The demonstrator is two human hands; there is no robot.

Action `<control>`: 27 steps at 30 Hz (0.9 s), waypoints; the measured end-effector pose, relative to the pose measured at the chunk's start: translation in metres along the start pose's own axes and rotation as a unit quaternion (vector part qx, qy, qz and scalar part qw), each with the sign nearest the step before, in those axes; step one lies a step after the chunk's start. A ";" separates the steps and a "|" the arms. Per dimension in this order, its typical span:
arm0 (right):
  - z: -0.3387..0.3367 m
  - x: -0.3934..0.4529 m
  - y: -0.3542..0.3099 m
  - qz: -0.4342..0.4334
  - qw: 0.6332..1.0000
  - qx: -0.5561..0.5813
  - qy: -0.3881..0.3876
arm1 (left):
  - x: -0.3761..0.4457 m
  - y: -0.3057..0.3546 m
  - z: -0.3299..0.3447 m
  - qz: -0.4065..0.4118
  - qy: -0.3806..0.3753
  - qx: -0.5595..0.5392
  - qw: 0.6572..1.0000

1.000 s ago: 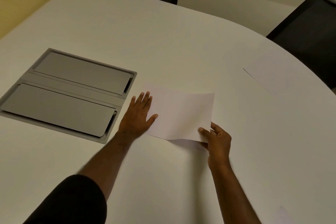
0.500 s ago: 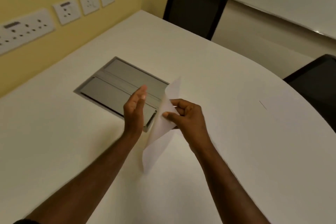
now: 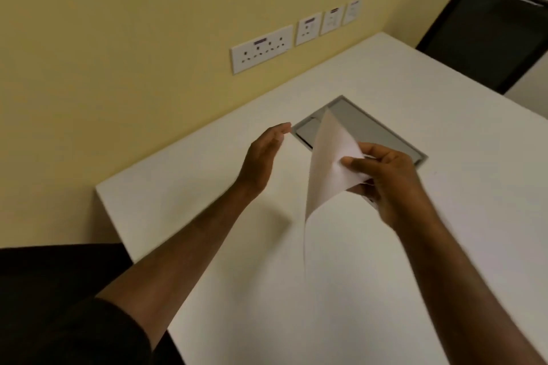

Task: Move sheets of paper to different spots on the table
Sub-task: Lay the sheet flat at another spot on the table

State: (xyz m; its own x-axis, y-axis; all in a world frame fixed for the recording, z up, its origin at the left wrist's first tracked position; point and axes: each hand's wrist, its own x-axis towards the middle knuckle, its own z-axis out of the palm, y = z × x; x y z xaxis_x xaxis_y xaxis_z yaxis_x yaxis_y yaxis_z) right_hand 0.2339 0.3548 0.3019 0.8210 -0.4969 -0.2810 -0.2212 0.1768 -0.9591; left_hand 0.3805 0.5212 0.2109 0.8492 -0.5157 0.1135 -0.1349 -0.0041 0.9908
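A white sheet of paper [image 3: 326,163] hangs in the air above the white table [image 3: 355,275], nearly edge-on to me and tilted. My right hand [image 3: 382,178] pinches it at its right side between thumb and fingers. My left hand [image 3: 264,157] hovers just left of the sheet with fingers straight and together, palm turned toward the paper, not touching it. No other sheet is in view.
A grey recessed cable hatch [image 3: 385,139] sits in the table behind the paper. The yellow wall with white power sockets [image 3: 261,49] runs along the table's left edge. A black chair [image 3: 489,35] stands at the far right corner.
My right hand has lifted the sheet off the table and carried it left, over the hatch. My left hand came off the paper and rose beside it. The view has swung left toward the wall.
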 end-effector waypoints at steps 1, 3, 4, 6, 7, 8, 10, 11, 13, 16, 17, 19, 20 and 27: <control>0.000 0.000 -0.001 0.003 1.000 -0.003 0.006 | -0.005 -0.003 -0.008 0.013 -0.012 0.026 1.000; -0.006 0.003 0.002 0.007 0.999 -0.024 0.022 | -0.016 -0.012 -0.018 0.030 -0.039 0.095 0.994; -0.009 0.006 0.006 0.011 0.998 -0.041 0.036 | -0.022 -0.018 -0.021 0.035 -0.056 0.129 0.989; -0.015 0.014 0.020 0.017 0.994 -0.085 0.072 | -0.035 -0.034 -0.023 0.039 -0.098 0.205 0.973; -0.017 0.020 0.031 0.020 0.989 -0.113 0.089 | -0.042 -0.044 -0.024 0.043 -0.119 0.254 0.959; -0.018 0.027 0.046 0.024 0.984 -0.144 0.099 | -0.048 -0.056 -0.024 0.048 -0.139 0.307 0.940; -0.016 0.039 0.081 0.031 0.973 -0.201 0.113 | -0.061 -0.083 -0.026 0.044 -0.187 0.410 0.892; -0.013 0.044 0.099 0.033 0.966 -0.228 0.118 | -0.067 -0.097 -0.028 0.029 -0.216 0.459 0.861; -0.008 0.056 0.134 0.039 0.949 -0.287 0.124 | -0.077 -0.126 -0.033 0.001 -0.268 0.541 0.797; 0.002 0.068 0.169 0.044 0.921 -0.365 0.129 | -0.093 -0.161 -0.041 -0.017 -0.306 0.614 0.728; 0.006 0.070 0.176 0.046 0.915 -0.379 0.131 | -0.098 -0.169 -0.043 -0.023 -0.312 0.624 0.716; 0.011 0.073 0.191 0.056 0.909 -0.393 0.130 | -0.105 -0.182 -0.049 -0.037 -0.312 0.628 0.712; 0.014 0.074 0.197 0.060 0.907 -0.396 0.129 | -0.108 -0.185 -0.051 -0.041 -0.309 0.625 0.716; 0.024 0.079 0.223 0.081 0.894 -0.415 0.147 | -0.124 -0.206 -0.063 0.009 -0.242 0.624 0.743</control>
State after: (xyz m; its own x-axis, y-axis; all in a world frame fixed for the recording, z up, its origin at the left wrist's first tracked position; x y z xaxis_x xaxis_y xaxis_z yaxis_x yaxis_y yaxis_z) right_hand 0.2615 0.3754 0.0666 0.5954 -0.7458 -0.2989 -0.7401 -0.3643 -0.5653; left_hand 0.3347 0.6397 -0.0023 0.5992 -0.7720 -0.2122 -0.7689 -0.6287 0.1163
